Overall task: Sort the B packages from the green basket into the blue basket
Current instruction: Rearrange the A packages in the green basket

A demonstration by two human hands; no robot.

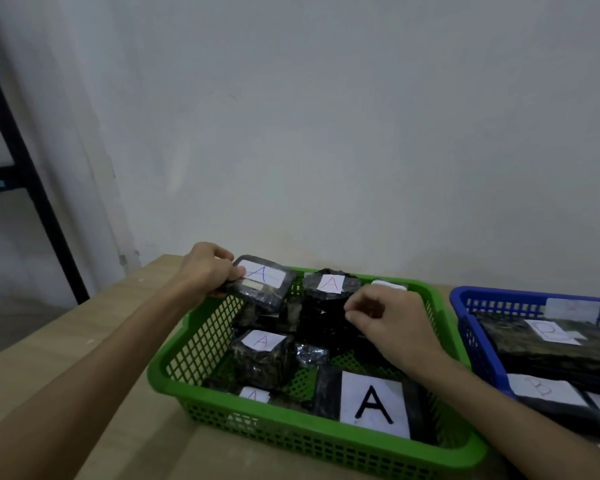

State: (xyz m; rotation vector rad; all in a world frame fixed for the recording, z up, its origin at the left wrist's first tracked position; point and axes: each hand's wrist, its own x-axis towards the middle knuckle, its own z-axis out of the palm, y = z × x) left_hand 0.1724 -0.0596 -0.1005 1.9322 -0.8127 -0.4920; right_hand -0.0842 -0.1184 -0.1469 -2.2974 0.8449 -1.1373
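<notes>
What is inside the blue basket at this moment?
Inside the blue basket lie dark wrapped packages with white labels; two labels appear to read B. The far label is too blurred to read, and the frame edge cuts off the rest.

Left hand (210,268) gripping with curled fingers, right hand (390,320) loosely curled, both forearms extended

We see a plain storeroom or workroom, bare white plastered wall (326,116), black metal shelving frame (25,168) beyond our left hand (208,268), light wooden worktable (84,341) beneath it

Two baskets: green basket (174,370), blue basket (459,299); two hands.
</notes>
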